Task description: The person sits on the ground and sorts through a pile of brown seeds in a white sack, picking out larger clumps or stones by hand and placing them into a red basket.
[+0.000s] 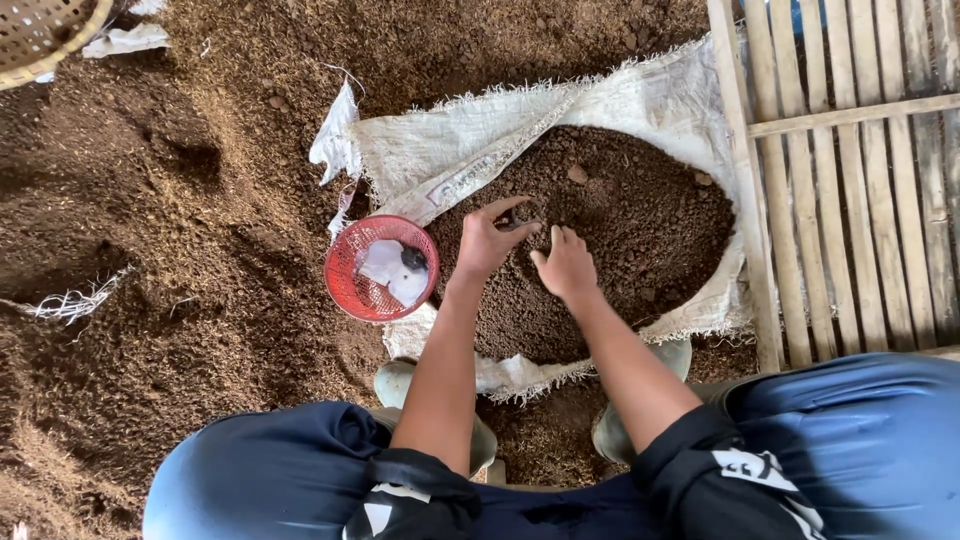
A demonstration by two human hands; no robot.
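Note:
A heap of dark brown crumbly soil (620, 215) lies on a white woven sack (470, 150) spread on the ground. My left hand (487, 240) rests on the near left side of the heap, fingers curled and thumb raised, pinching at the soil. My right hand (566, 263) lies right beside it, palm down, fingers pressed into the soil. The two hands almost touch. Whether either hand holds something small is hidden by the fingers.
A round red mesh basket (350, 270) with white and dark bits inside sits just left of my left hand. A wooden slatted frame (850, 180) stands at the right. A woven bamboo basket (40, 35) is at the top left. Loose brown husk covers the ground.

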